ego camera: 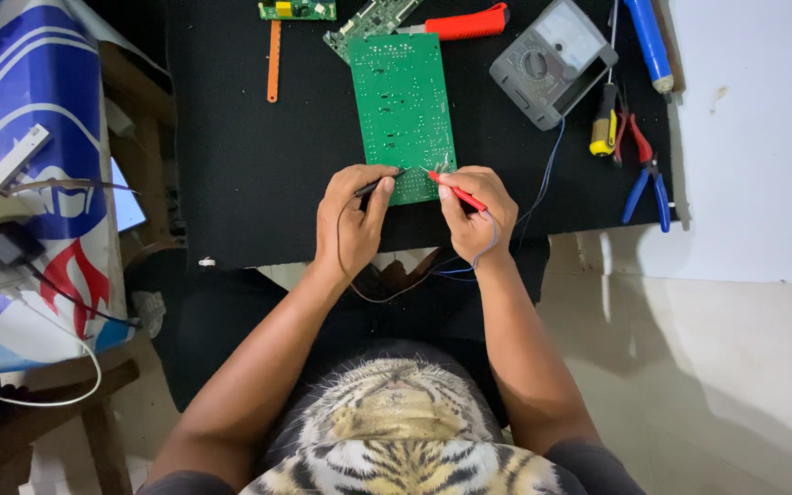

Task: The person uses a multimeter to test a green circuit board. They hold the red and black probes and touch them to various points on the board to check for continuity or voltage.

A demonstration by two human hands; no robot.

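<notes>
A green circuit board (402, 105) lies solder side up on a black mat (249, 165). My left hand (350, 220) pinches a black test probe (376, 186), its tip resting on the board's near edge. My right hand (474, 215) grips a red test probe (456, 192), with its tip on the same edge a little to the right. Thin leads run from both probes under my wrists. A grey analog multimeter (552, 60) sits at the mat's back right.
Behind the board lie two smaller circuit boards (297, 9), an orange strip (273, 60) and a red-handled tool (465, 22). Pliers with red and blue handles (643, 170), a yellow-handled screwdriver (604, 128) and a blue tool (648, 41) lie at right. A wooden bench (38, 183) carrying a blue and white sheet stands at left.
</notes>
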